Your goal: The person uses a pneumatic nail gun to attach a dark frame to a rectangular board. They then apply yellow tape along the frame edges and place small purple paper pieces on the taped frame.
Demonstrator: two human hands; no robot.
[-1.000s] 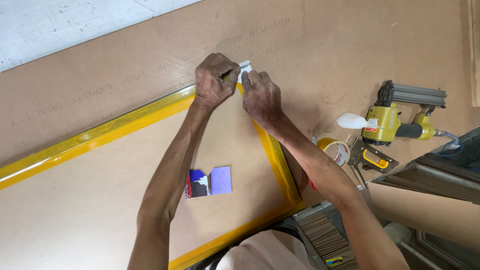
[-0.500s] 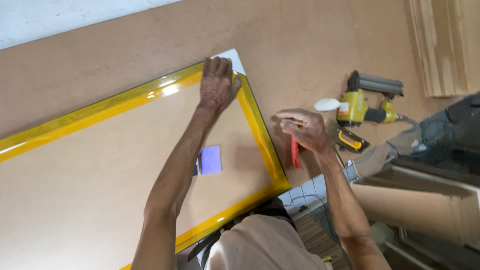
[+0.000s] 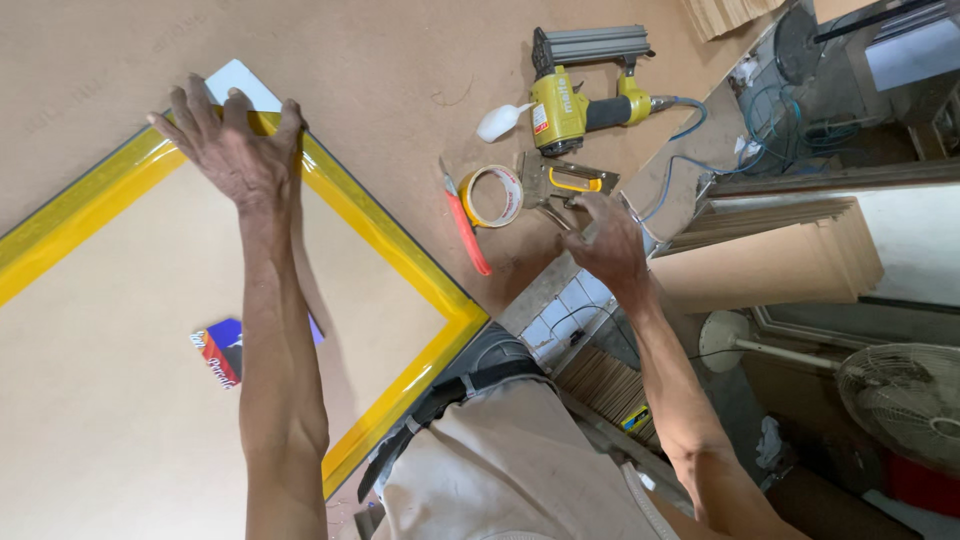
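Bare forearms, beige trousers (image 3: 520, 470), seemingly a dark belt (image 3: 450, 395).

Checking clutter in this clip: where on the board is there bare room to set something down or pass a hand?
Free: the board inside the yellow frame, apart from the small card, and the brown surface above the left hand. Crowded: near the right hand, with tape roll, red cutter, hand stapler and nail gun.

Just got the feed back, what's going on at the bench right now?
A person leans over a brown board. The left hand presses flat on the corner of a yellow frame, over a white corner piece. The right hand reaches toward a hand stapler at the board's edge. Beside it lie a roll of tape, a red-handled knife and a yellow nail gun. A small coloured card lies inside the frame.
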